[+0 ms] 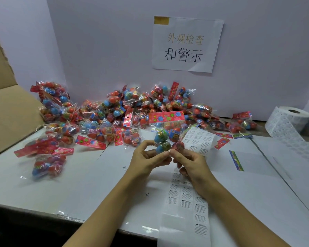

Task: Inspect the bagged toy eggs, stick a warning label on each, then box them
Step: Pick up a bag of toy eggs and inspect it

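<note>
Held item: one bag of toy eggs (165,138) is being held up above the white table (78,184), in front of the heap of bagged eggs (125,111).
Bag axis: the long axis is running roughly upright, red header card at the top and leaning away from the person, eggs hanging below it.
Left hand: the left hand (146,161) is being curled in from the left; its thumb and forefinger are pinching the lower left of the bag at a blue egg.
Right hand: the right hand (191,163) is being brought in from the right, fingertips pinched at the bag's lower right, by a red egg. Whether a label is caught between them cannot be told.
Key relation: the bag is lying up and away from both hands, held by its bottom end only; the two sets of fingertips are nearly touching each other under it. Neither hand is clearly nearer.
Label supply: a label strip (185,202) printed WARNING is lying flat on the table directly under the right wrist, running toward the person; a further piece of label sheet (198,139) is lying just behind the bag.
Label roll: a label roll (291,120) is standing at the far right, well apart from the hands.
Box: a cardboard box (9,111) is lying open at the far left, on the left hand's side.
Step judged: inspection or labelling of this bag is probably being carried out; boxing is not yet done.
</note>
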Available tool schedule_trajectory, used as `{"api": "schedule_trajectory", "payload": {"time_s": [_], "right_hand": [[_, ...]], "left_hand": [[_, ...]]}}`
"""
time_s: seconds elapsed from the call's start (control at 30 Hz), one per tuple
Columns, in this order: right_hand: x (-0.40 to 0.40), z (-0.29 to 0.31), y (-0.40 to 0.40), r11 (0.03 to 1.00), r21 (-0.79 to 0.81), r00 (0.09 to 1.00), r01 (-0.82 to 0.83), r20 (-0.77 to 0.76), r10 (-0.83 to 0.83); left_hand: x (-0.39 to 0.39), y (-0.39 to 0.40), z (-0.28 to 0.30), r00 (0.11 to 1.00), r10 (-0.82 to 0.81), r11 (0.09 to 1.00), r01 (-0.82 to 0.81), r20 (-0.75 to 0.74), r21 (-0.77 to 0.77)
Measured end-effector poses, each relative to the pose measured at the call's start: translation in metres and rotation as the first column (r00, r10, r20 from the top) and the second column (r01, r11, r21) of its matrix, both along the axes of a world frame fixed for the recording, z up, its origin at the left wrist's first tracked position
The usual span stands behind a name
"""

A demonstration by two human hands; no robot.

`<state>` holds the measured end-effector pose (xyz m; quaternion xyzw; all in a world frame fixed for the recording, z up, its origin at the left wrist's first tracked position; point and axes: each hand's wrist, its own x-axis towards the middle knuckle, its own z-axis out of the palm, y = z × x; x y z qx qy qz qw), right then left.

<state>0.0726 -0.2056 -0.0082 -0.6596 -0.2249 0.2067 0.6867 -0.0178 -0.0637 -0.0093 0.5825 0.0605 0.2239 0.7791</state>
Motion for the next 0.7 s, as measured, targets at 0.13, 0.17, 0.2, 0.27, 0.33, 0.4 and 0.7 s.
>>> {"api": "schedule_trajectory", "payload": {"time_s": [0.13,0.17,0.2,0.27,0.33,0.4,0.7], "right_hand": [[0.0007,-0.0031,0.0001,0.998,0.056,0.997,0.023,0.066,-0.027],[0.0004,-0.0032,0.0004,0.997,0.067,0.996,0.037,0.077,-0.042],[0.0001,-0.003,0.0007,0.996,0.072,0.994,0.05,0.089,-0.056],[0.0009,-0.0022,0.0006,0.995,0.083,0.992,0.058,0.109,-0.067],[0.003,-0.0007,-0.0004,0.994,0.098,0.993,0.04,0.111,-0.051],[0.006,0.0003,-0.0018,0.992,0.123,0.995,0.005,0.096,-0.017],[0.0059,0.0052,-0.0024,0.983,0.172,0.992,-0.064,0.122,0.043]], "left_hand": [[-0.0002,0.0001,-0.0002,1.0,0.016,0.999,-0.016,0.0,0.04],[-0.0001,0.0001,-0.0003,1.0,0.022,0.999,-0.022,-0.001,0.047],[0.0002,0.0003,-0.0002,1.0,0.028,0.998,-0.027,-0.003,0.053],[-0.0001,0.0019,0.0006,1.0,0.023,0.998,-0.023,0.0,0.062],[-0.0012,0.0039,0.0014,1.0,0.009,0.998,-0.01,0.012,0.064],[-0.0022,0.0051,0.0025,1.0,-0.014,0.998,0.012,0.028,0.062],[-0.0032,0.006,0.0086,0.996,-0.01,1.0,0.011,0.083,-0.017]]}}
